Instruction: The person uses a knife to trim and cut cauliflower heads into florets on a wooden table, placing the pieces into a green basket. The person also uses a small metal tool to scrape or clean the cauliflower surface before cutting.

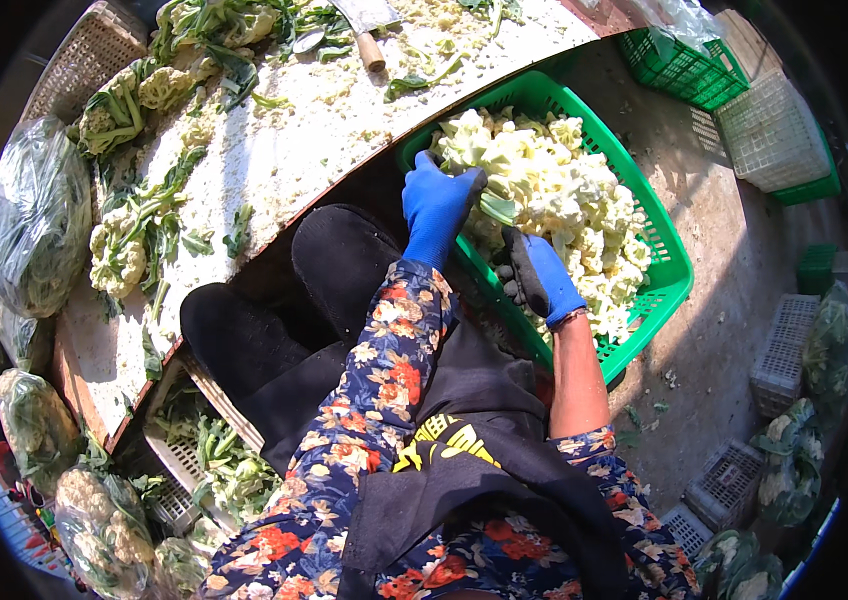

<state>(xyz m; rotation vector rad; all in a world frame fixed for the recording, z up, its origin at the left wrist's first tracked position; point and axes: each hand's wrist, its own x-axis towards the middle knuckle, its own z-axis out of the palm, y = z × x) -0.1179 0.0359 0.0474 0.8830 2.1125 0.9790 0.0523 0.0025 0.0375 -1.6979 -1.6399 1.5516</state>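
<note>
My left hand (439, 202), in a blue knit glove with dark fingertips, is closed on a cauliflower piece (497, 208) whose pale green stalk points towards my right hand. My right hand (541, 276), gloved the same way, is just below the stalk with its fingers curled; whether it holds a small tool is hidden. Both are over the near left side of a green plastic basket (670, 279), heaped with cut cauliflower florets (574, 187).
A crumb-strewn table (304, 142) bears a cleaver (368, 46), leaves and cauliflower heads (118, 251). Bagged cauliflowers (38, 217) crowd the left. A crate of leafy trimmings (233, 469) stands beside my legs. More crates (773, 131) stand at right.
</note>
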